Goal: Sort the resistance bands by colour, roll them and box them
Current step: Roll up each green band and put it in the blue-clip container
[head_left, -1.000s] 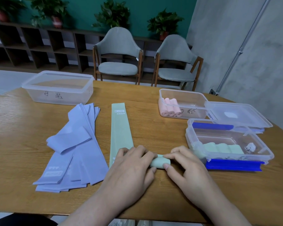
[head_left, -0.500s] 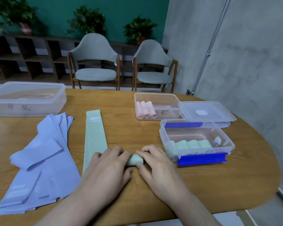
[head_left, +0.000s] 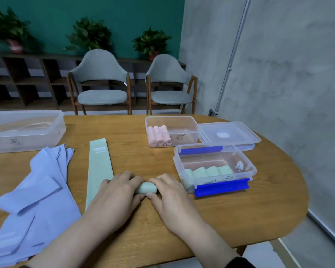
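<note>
Both hands stay curled round the green roll [head_left: 146,187] on the desk [head_left: 240,215], just left of the green-band box [head_left: 215,169]: left hand [head_left: 116,192], right hand [head_left: 169,196]. Nothing has shifted over the last second, so rolling looks finished and boxing comes next.

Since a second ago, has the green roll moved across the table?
No. The green roll keeps about the same gap left of the blue-clipped box; only the camera swung.
</note>
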Demonstrator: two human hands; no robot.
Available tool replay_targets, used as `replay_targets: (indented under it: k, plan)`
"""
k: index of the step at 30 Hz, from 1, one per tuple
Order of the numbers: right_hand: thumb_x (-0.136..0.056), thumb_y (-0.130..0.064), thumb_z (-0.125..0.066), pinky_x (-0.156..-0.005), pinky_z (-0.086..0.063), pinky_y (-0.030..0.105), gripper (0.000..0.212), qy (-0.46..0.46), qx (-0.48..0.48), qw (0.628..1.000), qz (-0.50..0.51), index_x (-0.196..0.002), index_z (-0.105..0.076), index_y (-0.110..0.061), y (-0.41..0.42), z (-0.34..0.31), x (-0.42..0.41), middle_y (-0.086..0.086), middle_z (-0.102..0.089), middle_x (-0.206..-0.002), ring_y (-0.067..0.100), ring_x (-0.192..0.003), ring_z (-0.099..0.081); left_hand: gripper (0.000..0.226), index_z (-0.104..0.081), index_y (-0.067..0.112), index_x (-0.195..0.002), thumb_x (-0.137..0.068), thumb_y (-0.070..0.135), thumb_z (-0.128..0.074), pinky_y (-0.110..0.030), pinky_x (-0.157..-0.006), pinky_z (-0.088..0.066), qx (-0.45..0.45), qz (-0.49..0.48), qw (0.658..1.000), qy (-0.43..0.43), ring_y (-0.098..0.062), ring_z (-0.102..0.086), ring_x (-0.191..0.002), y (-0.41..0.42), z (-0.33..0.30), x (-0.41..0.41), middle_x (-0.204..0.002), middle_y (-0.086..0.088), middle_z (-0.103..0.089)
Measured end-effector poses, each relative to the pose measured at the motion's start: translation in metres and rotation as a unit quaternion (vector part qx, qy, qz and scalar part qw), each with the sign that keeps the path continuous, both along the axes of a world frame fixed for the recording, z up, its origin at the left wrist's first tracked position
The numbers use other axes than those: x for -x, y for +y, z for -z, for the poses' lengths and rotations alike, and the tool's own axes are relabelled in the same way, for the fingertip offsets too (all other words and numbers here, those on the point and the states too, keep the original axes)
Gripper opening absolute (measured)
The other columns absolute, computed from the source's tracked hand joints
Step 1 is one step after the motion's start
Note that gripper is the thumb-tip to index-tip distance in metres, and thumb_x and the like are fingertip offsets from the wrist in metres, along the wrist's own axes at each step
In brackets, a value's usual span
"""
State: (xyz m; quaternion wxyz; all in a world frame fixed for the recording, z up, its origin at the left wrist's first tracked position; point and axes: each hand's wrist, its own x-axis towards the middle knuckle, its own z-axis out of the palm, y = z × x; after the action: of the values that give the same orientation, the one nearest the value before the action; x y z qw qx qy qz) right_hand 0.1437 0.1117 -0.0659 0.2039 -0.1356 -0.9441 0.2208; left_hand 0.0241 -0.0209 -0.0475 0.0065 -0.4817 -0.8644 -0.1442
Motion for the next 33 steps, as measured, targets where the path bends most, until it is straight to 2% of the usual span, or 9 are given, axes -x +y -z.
replay_targets:
  k: [4, 6, 9, 12, 19, 23, 27, 30, 33]
  plan:
    - [-0.098, -0.042, -0.057, -0.094, -0.046, 0.03, 0.028, 0.048, 0.113, 0.992, 0.027, -0.122, -0.064, -0.03, -0.006, -0.006, -0.008, -0.017, -0.057, -0.108, 0.004, -0.103, -0.056, 0.042, -0.051, 0.049, -0.125, -0.093, 0.029, -0.071, -0.009, -0.078, -0.046, -0.164, 0.004, 0.963, -0.214, 0.008, -0.058, -0.099, -0.01, -0.014, -0.001, -0.112, 0.027, -0.059]
    - [-0.094, -0.041, -0.061, -0.091, -0.049, 0.028, 0.024, 0.078, 0.208, 0.975, 0.026, -0.115, -0.067, -0.031, -0.011, -0.014, -0.013, -0.015, -0.063, -0.105, 0.004, -0.099, -0.062, 0.034, -0.062, 0.043, -0.117, -0.092, 0.024, -0.073, -0.012, -0.07, -0.05, -0.215, -0.002, 0.932, -0.293, 0.002, -0.062, -0.098, -0.015, -0.022, -0.002, -0.107, 0.015, -0.069]
    - [-0.094, -0.027, -0.069, -0.08, -0.05, 0.018, 0.018, 0.08, 0.344, 0.935, 0.006, -0.113, -0.07, -0.026, -0.014, -0.036, -0.021, -0.016, -0.073, -0.093, -0.002, -0.085, -0.066, 0.025, -0.074, 0.033, -0.112, -0.091, 0.019, -0.073, -0.01, -0.079, -0.047, -0.252, 0.022, 0.896, -0.366, -0.007, -0.067, -0.094, -0.017, -0.036, -0.005, -0.104, 0.003, -0.074]
    - [-0.094, -0.026, -0.07, -0.078, -0.05, 0.016, 0.015, 0.051, 0.357, 0.933, -0.003, -0.108, -0.073, -0.026, -0.005, -0.059, -0.03, -0.016, -0.074, -0.087, -0.002, -0.084, -0.067, 0.028, -0.075, 0.032, -0.114, -0.091, 0.016, -0.072, -0.012, -0.084, -0.049, -0.258, 0.041, 0.872, -0.414, -0.015, -0.067, -0.1, -0.014, -0.049, -0.01, -0.107, -0.001, -0.075]
    - [-0.089, -0.023, -0.075, -0.082, -0.054, 0.026, 0.019, 0.015, 0.397, 0.918, 0.008, -0.108, -0.074, -0.026, 0.021, -0.1, -0.051, -0.006, -0.077, -0.1, 0.006, -0.092, -0.072, 0.031, -0.075, 0.032, -0.117, -0.09, 0.018, -0.074, -0.022, -0.091, -0.051, -0.244, 0.088, 0.875, -0.409, -0.011, -0.066, -0.098, 0.012, -0.065, -0.02, -0.107, 0.007, -0.074]
    - [-0.091, -0.014, -0.072, -0.097, -0.056, 0.037, 0.022, -0.01, 0.427, 0.904, 0.006, -0.111, -0.073, -0.021, 0.04, -0.115, -0.057, -0.001, -0.078, -0.103, 0.018, -0.1, -0.073, 0.04, -0.069, 0.025, -0.122, -0.088, 0.004, -0.075, -0.013, -0.078, -0.048, -0.281, 0.117, 0.838, -0.453, -0.003, -0.058, -0.078, 0.034, -0.07, -0.026, -0.081, 0.013, -0.066]
    - [-0.09, -0.008, -0.07, -0.095, -0.056, 0.036, 0.018, -0.029, 0.434, 0.9, 0.006, -0.107, -0.076, -0.01, 0.069, -0.127, -0.054, 0.008, -0.077, -0.104, 0.027, -0.102, -0.072, 0.042, -0.063, 0.02, -0.127, -0.089, 0.005, -0.073, -0.018, -0.086, -0.048, -0.315, 0.13, 0.83, -0.442, -0.004, -0.061, -0.084, 0.06, -0.071, -0.028, -0.089, 0.005, -0.069]
    - [-0.088, -0.006, -0.071, -0.083, -0.058, 0.033, 0.011, 0.004, 0.425, 0.904, 0.052, -0.098, -0.076, -0.004, 0.097, -0.134, -0.046, 0.016, -0.075, -0.096, 0.028, -0.086, -0.067, 0.023, -0.068, 0.028, -0.119, -0.097, 0.021, -0.067, -0.023, -0.094, -0.051, -0.393, 0.062, 0.825, -0.402, -0.006, -0.067, -0.1, 0.079, -0.054, -0.025, -0.106, 0.009, -0.073]
    - [-0.084, -0.018, -0.077, -0.091, -0.058, 0.039, 0.013, -0.007, 0.302, 0.945, 0.122, -0.097, -0.076, -0.017, 0.124, -0.132, -0.03, 0.002, -0.077, -0.093, 0.022, -0.089, -0.073, 0.016, -0.069, 0.029, -0.112, -0.102, 0.022, -0.058, -0.011, -0.09, -0.047, -0.433, -0.035, 0.814, -0.386, 0.008, -0.064, -0.101, 0.096, -0.028, -0.024, -0.109, 0.016, -0.072]
